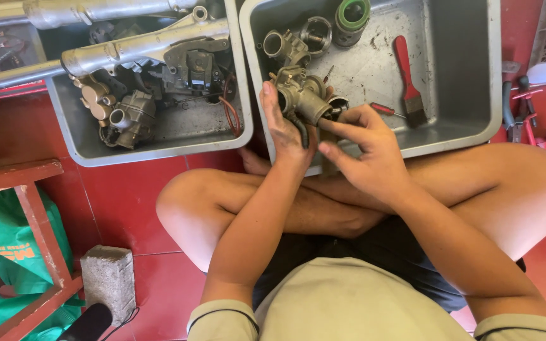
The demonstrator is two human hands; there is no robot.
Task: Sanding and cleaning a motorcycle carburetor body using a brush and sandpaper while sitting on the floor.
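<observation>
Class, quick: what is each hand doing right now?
Left hand: closed around the metal carburetor.
Right hand: fingertips touching the carburetor's end; grip cannot be told.

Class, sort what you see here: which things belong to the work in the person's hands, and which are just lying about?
In hand:
left hand
right hand
metal carburettor body

Lying about:
red-handled brush
small red screwdriver
green-ringed cylinder
fork tubes
concrete block

Left hand (284,129): raised in front of the chest, palm turned inward, fingers curled closed in a grip.
Right hand (366,148): just beside it, forefinger and thumb extended leftward, pinching.
Forearms: converging upward from bent elbows.
</observation>
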